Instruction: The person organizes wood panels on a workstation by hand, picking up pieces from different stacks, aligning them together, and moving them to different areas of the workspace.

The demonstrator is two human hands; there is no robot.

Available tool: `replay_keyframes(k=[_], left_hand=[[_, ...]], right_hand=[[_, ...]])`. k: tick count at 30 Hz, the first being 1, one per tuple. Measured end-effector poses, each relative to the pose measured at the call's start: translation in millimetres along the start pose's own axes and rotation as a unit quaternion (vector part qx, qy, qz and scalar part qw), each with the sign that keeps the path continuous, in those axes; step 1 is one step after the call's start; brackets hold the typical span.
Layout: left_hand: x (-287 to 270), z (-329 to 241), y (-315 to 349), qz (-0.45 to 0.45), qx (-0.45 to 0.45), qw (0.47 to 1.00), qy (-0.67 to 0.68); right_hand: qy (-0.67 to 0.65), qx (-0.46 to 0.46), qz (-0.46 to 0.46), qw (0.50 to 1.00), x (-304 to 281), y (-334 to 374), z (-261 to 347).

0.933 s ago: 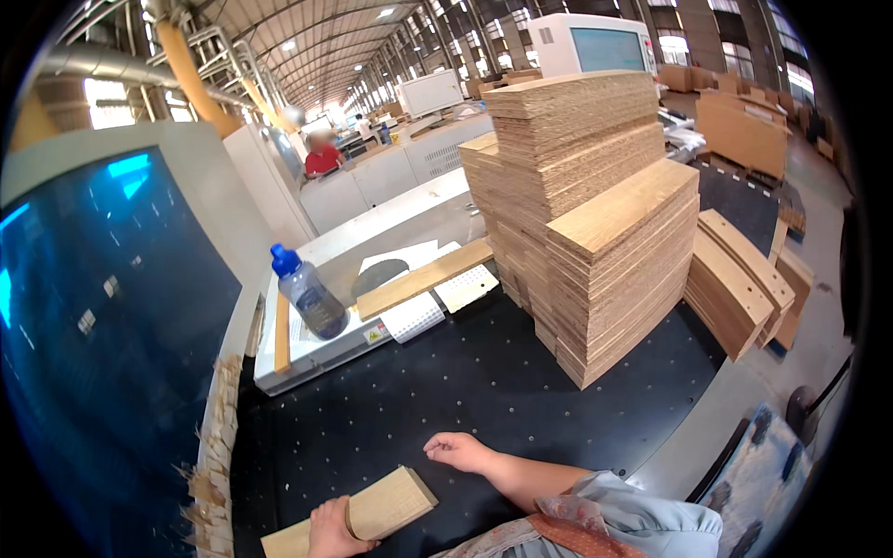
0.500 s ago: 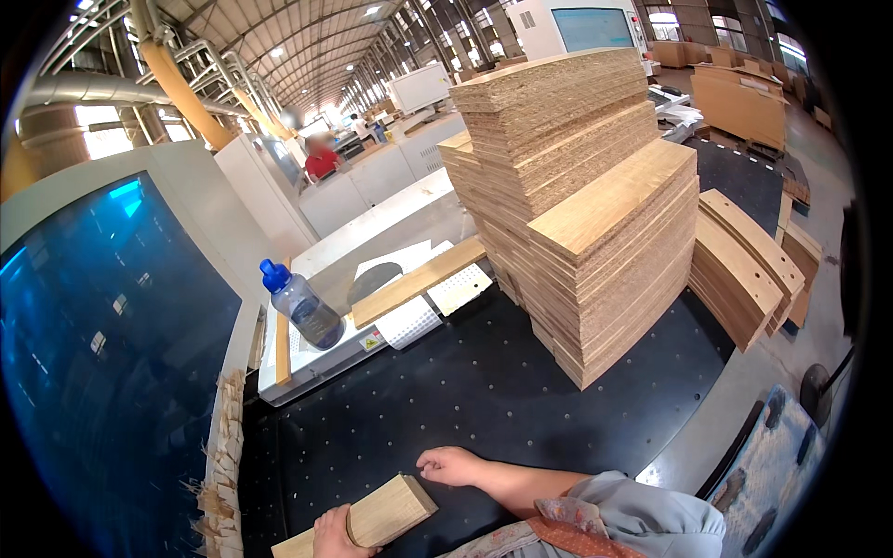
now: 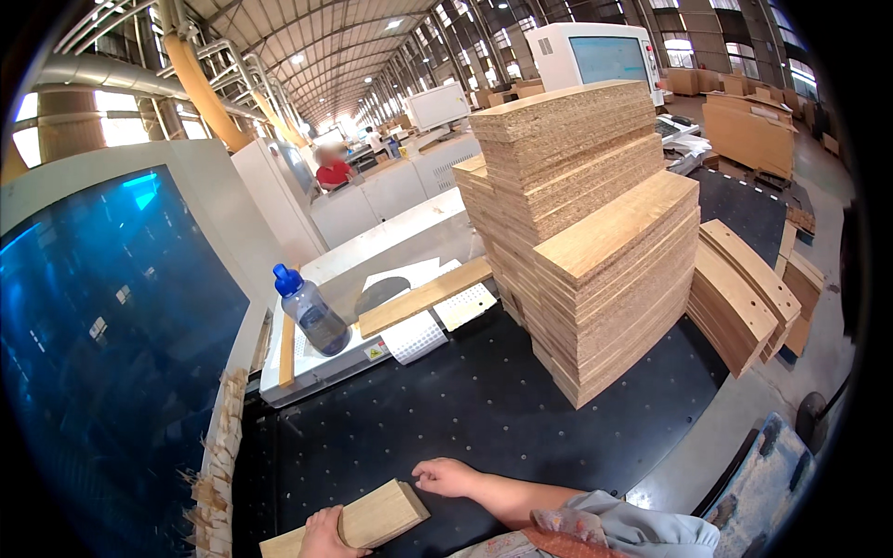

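A short wood-grained panel [image 3: 383,513] lies on the black table at the lower edge. A line runs along its edge, and I cannot tell whether it is one thick piece or thin ones stacked. My left hand [image 3: 326,537] grips its near part, fingers over the top and thumb on the near side. Just past the panel's right end, my right hand [image 3: 448,477] rests low over the table with its fingers curled in and nothing visible in them. It stands apart from the panel. A tall stack of particleboard panels [image 3: 619,279] rises in front, to the right.
Curved wooden panels [image 3: 735,288] lean right of the stack. A blue-capped bottle [image 3: 316,321] and a wooden strip [image 3: 423,299] sit on the white machine ledge [image 3: 321,378]. A blue machine window [image 3: 112,344] fills the left. Someone in red [image 3: 332,174] is far back.
My view has tilted up a little, so the stack and ledge appear lower. Both hands and the panel stay nearly where they were, with the left hand's grip kept.
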State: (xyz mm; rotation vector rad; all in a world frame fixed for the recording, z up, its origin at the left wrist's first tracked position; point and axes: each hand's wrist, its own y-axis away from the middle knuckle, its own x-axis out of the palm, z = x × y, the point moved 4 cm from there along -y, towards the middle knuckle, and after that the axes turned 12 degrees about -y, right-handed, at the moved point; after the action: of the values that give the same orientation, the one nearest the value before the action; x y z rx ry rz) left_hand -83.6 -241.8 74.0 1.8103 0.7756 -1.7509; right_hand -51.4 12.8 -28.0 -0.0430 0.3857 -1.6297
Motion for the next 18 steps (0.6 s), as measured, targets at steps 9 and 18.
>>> replay_keyframes(k=[9, 18], left_hand=[[-2.6, 1.7, -0.5, -0.009, -0.004, 1.0, 0.004], [5.2, 10.3, -0.6, -0.008, 0.017, 1.0, -0.004]], right_hand=[[0.024, -0.019, 0.011, 0.999, 3.2, 1.3, 3.8], [0.025, -0.016, 0.002, 1.0, 1.9, 3.1, 6.7]])
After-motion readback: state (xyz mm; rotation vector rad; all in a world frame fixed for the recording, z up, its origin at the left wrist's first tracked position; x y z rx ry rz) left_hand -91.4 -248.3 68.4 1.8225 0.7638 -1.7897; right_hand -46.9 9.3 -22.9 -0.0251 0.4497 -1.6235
